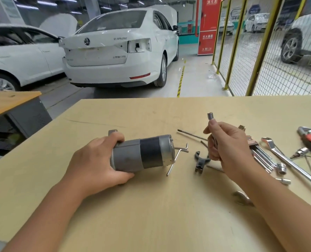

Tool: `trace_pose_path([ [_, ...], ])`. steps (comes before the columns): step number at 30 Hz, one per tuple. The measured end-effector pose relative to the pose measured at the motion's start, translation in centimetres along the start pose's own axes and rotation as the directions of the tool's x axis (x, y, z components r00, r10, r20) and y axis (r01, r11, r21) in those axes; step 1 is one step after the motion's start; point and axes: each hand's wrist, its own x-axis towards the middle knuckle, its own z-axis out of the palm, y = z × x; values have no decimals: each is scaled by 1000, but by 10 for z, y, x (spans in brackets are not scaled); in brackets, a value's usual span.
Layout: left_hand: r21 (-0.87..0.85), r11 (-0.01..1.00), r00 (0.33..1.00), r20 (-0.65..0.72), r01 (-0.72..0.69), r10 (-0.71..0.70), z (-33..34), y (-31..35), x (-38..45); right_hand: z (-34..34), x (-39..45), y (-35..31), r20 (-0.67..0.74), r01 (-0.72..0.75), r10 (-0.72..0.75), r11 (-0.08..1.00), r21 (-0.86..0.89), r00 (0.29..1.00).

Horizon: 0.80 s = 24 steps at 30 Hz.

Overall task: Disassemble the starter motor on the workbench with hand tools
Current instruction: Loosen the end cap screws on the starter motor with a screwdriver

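Now the left hand (pixel 98 159) holds the starter motor (pixel 143 153) down on its side on the desk (pixel 151 224) so it cannot roll, while the right hand (pixel 225 148) grips a socket driver (pixel 210 117) upright, ready for the bolts.

Left hand (pixel 98 160) wrapped round the left end of the grey starter motor (pixel 143 154), lying sideways on the table (pixel 151 224). Right hand (pixel 225 148) gripping a socket driver (pixel 210 117) upright, socket end on top. Hex keys (pixel 263 157), wrench (pixel 285 160), pliers (pixel 201 161) scattered alongside. White car (pixel 122 48) beyond.
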Motion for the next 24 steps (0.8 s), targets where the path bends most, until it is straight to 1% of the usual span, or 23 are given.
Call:
trace_pose_path([
  [2,73,995,997,-47,60,-57,-4,10,-20,3,-2,-3,9,15,-15,1000,13,1000],
  [4,140,974,981,-103,177,-163,-3,26,-39,3,-4,-6,-25,35,-35,999,11,999],
  [6,188,938,951,-159,292,-264,-1,44,-52,3,-6,-7,-75,54,-54,998,-13,996],
  [7,195,930,944,-169,312,-282,-1,50,-55,3,-7,-9,-93,55,-56,998,-19,994],
  [8,161,938,946,-160,305,-280,-3,55,-57,3,-7,-10,-104,53,-55,998,-20,993],
  [9,67,959,954,-145,275,-264,-6,57,-60,3,-8,-11,-107,50,-52,999,-18,993],
  [10,-74,972,965,-127,222,-230,-8,57,-65,3,-8,-13,-105,47,-48,999,-16,993],
  [11,-238,959,977,-108,152,-182,-9,56,-70,3,-9,-14,-101,41,-43,999,-18,994],
  [12,-387,919,988,-97,75,-122,-6,54,-76,4,-9,-14,-97,37,-39,999,-28,994],
  [13,-479,878,992,-115,-9,-53,-1,53,-82,4,-10,-14,-95,36,-40,998,-43,995],
  [14,-502,861,985,-172,-86,-2,5,53,-86,4,-11,-14,-93,41,-46,997,-58,995],
  [15,-476,870,973,-229,-129,19,10,51,-85,4,-12,-14,-93,48,-55,996,-75,994],
  [16,-431,894,966,-258,-127,12,14,49,-81,4,-12,-14,-95,53,-62,994,-94,994],
  [18,-343,935,976,-216,-86,11,17,47,-66,4,-12,-15,-109,52,-66,991,-127,992],
  [19,-298,948,982,-177,-111,59,18,48,-55,3,-10,-15,-120,46,-64,989,-143,991],
  [20,-250,954,981,-144,-165,132,20,50,-43,3,-9,-14,-133,34,-56,987,-159,990],
  [22,-187,935,953,-90,-301,289,25,59,-15,1,-5,-10,-139,5,-35,978,-211,990],
  [24,-248,878,912,-79,-410,403,28,67,11,-1,-2,-6,-128,-1,-39,954,-298,991],
])
